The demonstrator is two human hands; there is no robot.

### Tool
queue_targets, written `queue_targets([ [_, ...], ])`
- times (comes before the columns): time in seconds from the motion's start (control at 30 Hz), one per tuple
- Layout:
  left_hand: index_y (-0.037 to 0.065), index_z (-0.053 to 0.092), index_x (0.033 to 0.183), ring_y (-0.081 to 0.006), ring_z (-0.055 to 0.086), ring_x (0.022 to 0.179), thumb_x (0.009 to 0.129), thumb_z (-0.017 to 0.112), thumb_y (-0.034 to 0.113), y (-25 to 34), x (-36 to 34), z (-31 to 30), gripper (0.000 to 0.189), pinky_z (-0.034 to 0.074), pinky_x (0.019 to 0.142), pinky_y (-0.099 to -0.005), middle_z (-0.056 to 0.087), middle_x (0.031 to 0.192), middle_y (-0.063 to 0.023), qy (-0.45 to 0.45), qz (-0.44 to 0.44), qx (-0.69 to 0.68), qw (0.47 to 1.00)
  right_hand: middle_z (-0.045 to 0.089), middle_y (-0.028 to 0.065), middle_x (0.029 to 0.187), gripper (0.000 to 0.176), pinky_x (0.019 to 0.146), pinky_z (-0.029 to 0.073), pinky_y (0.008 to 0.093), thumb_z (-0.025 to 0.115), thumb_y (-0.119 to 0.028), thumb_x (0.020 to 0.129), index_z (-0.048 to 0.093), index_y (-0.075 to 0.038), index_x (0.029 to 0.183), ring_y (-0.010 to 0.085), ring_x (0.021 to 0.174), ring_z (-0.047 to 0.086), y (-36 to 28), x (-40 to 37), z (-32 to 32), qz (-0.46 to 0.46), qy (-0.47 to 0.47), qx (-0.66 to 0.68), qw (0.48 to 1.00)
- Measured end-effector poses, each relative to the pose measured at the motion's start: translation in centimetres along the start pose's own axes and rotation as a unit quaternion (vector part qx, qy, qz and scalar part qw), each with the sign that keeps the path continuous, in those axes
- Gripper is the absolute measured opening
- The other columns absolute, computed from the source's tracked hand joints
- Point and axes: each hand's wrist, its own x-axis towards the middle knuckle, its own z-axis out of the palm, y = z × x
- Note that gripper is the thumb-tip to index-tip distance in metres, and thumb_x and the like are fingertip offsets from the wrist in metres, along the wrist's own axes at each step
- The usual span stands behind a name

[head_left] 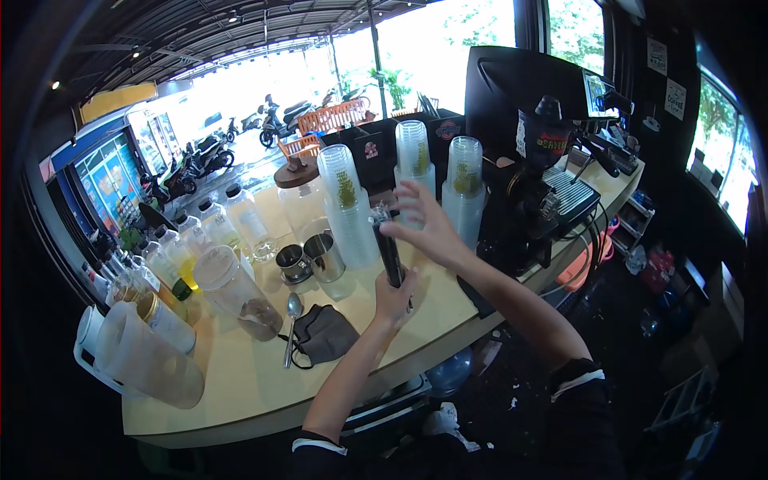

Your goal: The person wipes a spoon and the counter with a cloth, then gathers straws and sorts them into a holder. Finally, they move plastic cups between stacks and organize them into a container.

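Upright over the counter stands a long black object [390,254] with a shiny, clear-looking top; I cannot tell its kind. My left hand [394,298] is wrapped round its lower part. Fingers apart, my right hand [428,224] is at the upper end, its thumb overlapping the object near the shiny top. Just behind both hands rise tall stacks of clear plastic cups, one on the left [346,212], one in the middle [414,164] and one on the right [464,188]. A dark grey cloth face mask [326,334] lies to the left of my left wrist, beside a metal spoon [293,328].
Metal cups [323,258], a lidded glass jar [300,204], a clear canister [236,288] and a plastic pitcher [152,360] stand on the wooden counter [240,392]. Several bottles [248,216] line its far left side. A coffee grinder [540,160] and dark machine are at right.
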Motion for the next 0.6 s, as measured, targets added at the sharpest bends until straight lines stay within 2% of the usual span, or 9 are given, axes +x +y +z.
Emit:
queue_targets([
  [0.07, 0.003, 0.049, 0.067, -0.0066, 0.047, 0.046, 0.083, 0.063, 0.019, 1.0, 0.3, 0.5, 0.026, 0.037, 0.044, -0.0237, 0.049, 0.053, 0.0007, -0.016, -0.007, 0.049, 0.999, 0.049, 0.0178, 0.117, 0.072, 0.085, 0.044, 0.0321, 0.074, -0.029, 0.074, 0.036, 0.003, 0.124, 0.0224, 0.103, 0.053, 1.2, -0.8, 1.0, 0.153, -0.053, 0.155, 0.974],
  [0.1, 0.003, 0.049, 0.067, -0.0066, 0.047, 0.046, 0.083, 0.063, 0.019, 1.0, 0.6, 0.7, 0.026, 0.037, 0.044, -0.0237, 0.049, 0.053, 0.0007, -0.019, -0.004, 0.047, 0.999, 0.057, 0.0146, 0.102, 0.055, 0.077, 0.047, 0.0292, 0.072, -0.023, 0.077, 0.043, 0.004, 0.116, 0.0182, 0.090, 0.058, 0.4, -1.2, 1.4, 0.117, -0.032, 0.170, 0.978],
  [0.13, 0.002, 0.049, 0.068, -0.0072, 0.047, 0.046, 0.083, 0.063, 0.019, 0.9, 0.9, 0.9, 0.026, 0.037, 0.044, -0.0241, 0.048, 0.052, 0.0009, -0.042, 0.029, 0.078, 0.996, 0.057, 0.0146, 0.102, 0.055, 0.077, 0.047, 0.0292, 0.072, -0.023, 0.077, 0.043, 0.004, 0.116, 0.0182, 0.090, 0.058, 0.8, -1.0, 1.3, 0.114, -0.031, 0.167, 0.979],
  [0.2, 0.001, 0.048, 0.068, -0.0079, 0.047, 0.045, 0.083, 0.062, 0.019, 1.3, 1.4, 1.3, 0.027, 0.038, 0.044, -0.0246, 0.047, 0.052, 0.0011, -0.063, 0.063, 0.109, 0.990, 0.061, 0.0079, 0.080, 0.036, 0.065, 0.049, 0.0244, 0.068, -0.020, 0.080, 0.052, 0.002, 0.103, 0.0128, 0.072, 0.060, 1.5, -0.3, 1.2, 0.246, -0.131, 0.243, 0.929],
  [0.23, 0.000, 0.050, 0.073, -0.0077, 0.048, 0.049, 0.083, 0.063, 0.018, 1.8, 1.5, 1.4, 0.025, 0.039, 0.046, -0.0245, 0.049, 0.055, 0.0002, -0.063, 0.045, 0.112, 0.991, 0.056, 0.0025, 0.062, 0.020, 0.053, 0.046, 0.0226, 0.065, -0.018, 0.082, 0.055, -0.001, 0.086, 0.0087, 0.056, 0.056, 1.4, 0.0, 1.5, 0.242, -0.094, 0.249, 0.933],
  [0.3, -0.001, 0.051, 0.077, -0.0075, 0.050, 0.052, 0.082, 0.064, 0.018, 2.9, 2.3, 1.5, 0.024, 0.040, 0.048, -0.0244, 0.052, 0.059, -0.0007, -0.060, 0.029, 0.117, 0.991, 0.055, 0.0020, 0.061, 0.019, 0.051, 0.044, 0.0225, 0.064, -0.019, 0.083, 0.055, -0.002, 0.084, 0.0083, 0.054, 0.054, 1.5, 1.3, 1.1, 0.241, -0.096, 0.244, 0.934],
  [0.4, -0.001, 0.049, 0.097, -0.0081, 0.054, 0.066, 0.081, 0.067, 0.018, 4.4, 4.1, 1.2, 0.031, 0.044, 0.056, -0.0241, 0.056, 0.079, -0.0042, -0.096, 0.112, 0.158, 0.976, 0.055, 0.0017, 0.061, 0.020, 0.049, 0.042, 0.0223, 0.061, -0.023, 0.085, 0.056, -0.004, 0.081, 0.0070, 0.051, 0.050, 1.6, 4.6, 0.1, 0.237, -0.084, 0.220, 0.942],
  [0.5, 0.002, 0.034, 0.123, -0.0135, 0.053, 0.092, 0.083, 0.064, 0.018, 5.9, 6.6, 1.3, 0.053, 0.045, 0.077, -0.0266, 0.047, 0.112, -0.0090, -0.111, 0.093, 0.049, 0.988, 0.054, 0.0009, 0.060, 0.023, 0.048, 0.040, 0.0218, 0.059, -0.026, 0.087, 0.056, -0.005, 0.077, 0.0060, 0.048, 0.047, 1.4, 10.4, -1.6, 0.202, -0.056, 0.184, 0.960],
  [0.6, 0.001, 0.034, 0.125, -0.0143, 0.049, 0.103, 0.085, 0.062, 0.019, 6.3, 11.0, 1.4, 0.052, 0.041, 0.087, -0.0291, 0.045, 0.115, -0.0094, -0.061, 0.155, 0.068, 0.984, 0.050, -0.0012, 0.053, 0.029, 0.045, 0.037, 0.0219, 0.059, -0.027, 0.086, 0.054, -0.007, 0.066, 0.0061, 0.045, 0.044, 0.4, 17.5, -4.4, 0.176, -0.014, 0.129, 0.976],
])
